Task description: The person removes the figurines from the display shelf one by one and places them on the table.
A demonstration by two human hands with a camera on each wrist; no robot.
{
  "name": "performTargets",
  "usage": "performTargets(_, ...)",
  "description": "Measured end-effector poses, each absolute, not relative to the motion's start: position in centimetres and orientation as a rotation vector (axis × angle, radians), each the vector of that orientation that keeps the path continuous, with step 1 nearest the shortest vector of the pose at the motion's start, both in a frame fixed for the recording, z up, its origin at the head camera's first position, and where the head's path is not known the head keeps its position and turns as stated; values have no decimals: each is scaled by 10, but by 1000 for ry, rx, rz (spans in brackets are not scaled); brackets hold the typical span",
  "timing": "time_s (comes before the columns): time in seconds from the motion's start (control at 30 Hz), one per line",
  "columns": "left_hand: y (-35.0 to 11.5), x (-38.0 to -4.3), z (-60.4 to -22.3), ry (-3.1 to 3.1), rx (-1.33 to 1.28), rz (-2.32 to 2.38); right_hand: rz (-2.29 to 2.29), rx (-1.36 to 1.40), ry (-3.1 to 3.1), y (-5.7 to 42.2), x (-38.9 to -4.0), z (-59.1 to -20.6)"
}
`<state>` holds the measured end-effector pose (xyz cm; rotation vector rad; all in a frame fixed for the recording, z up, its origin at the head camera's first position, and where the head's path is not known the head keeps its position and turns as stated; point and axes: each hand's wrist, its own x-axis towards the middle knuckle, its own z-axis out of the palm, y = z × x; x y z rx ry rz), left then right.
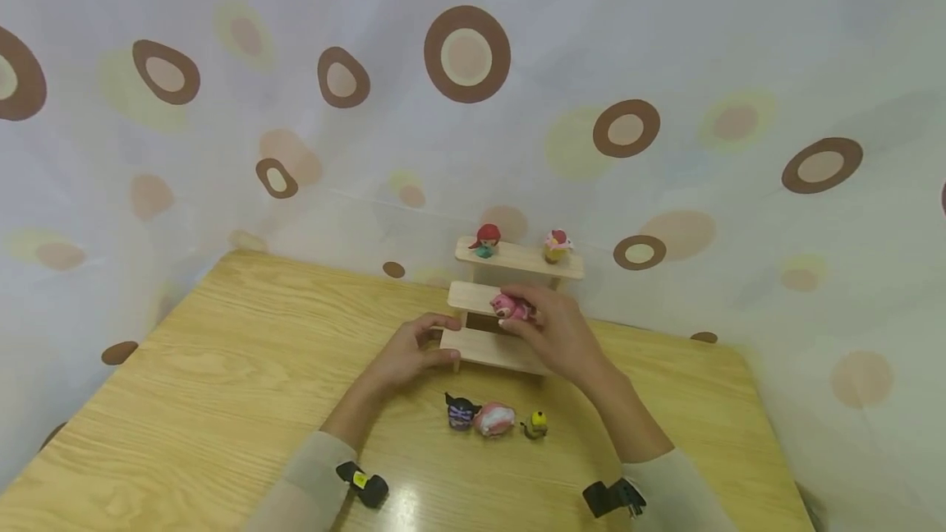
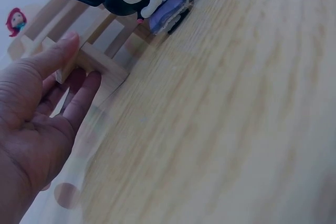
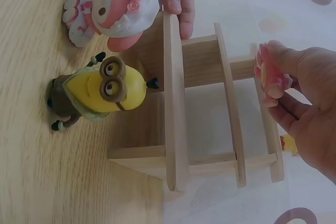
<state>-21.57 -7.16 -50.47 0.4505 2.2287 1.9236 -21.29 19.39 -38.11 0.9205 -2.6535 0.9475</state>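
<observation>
A small three-tier wooden shelf (image 1: 493, 349) stands on the table. My left hand (image 1: 411, 354) grips its left end at the lowest tier; in the left wrist view the thumb lies on top and the fingers (image 2: 86, 95) go round the edge. My right hand (image 1: 557, 331) pinches a pink bear figurine (image 1: 512, 308) between thumb and fingers, over the middle tier in the head view. On the top tier stand a red-haired mermaid figurine (image 1: 486, 241) at the left and a figurine with a yellow base and pink top (image 1: 557, 245) at the right.
In front of the shelf, a black-and-purple figurine (image 1: 460, 414), a pink-and-white figurine (image 1: 495, 419) and a yellow minion figurine (image 3: 100, 90) stand on the wooden table (image 1: 244, 368). Behind the table hangs a pale spotted cloth (image 1: 384, 146).
</observation>
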Motion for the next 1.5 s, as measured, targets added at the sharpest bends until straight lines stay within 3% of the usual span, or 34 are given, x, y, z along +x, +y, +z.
performTargets(0.6, -67, -216, -504, 2205, 484, 1946, 884, 980, -2530, 242, -157, -387)
performTargets(1.2, -72, -217, -504, 2241, 492, 1908, 853, 761, -2643, 294, -119, -429)
performTargets(1.5, -73, -216, -503, 2210, 491, 1924, 926, 701, -2726, 295, -106, -463)
